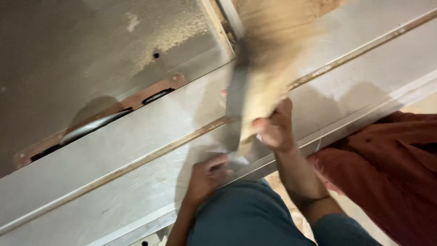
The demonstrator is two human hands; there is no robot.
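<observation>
A long wooden board (266,68), blurred by motion, lies slanted across the metal saw table (136,150), running from the top middle down towards me. My right hand (275,130) grips its near end, fingers wrapped around the edge. My left hand (207,175) sits lower on the table's front rail (150,221), fingers curled just below the board's near end. The blur hides whether it touches the board.
A round saw blade (91,124) pokes up through a reddish slot plate (150,96) at the left. Sawdust dusts the table's far part (173,27). A groove strip (136,159) crosses the table diagonally. Another person in rust-red clothing (391,168) stands close on my right.
</observation>
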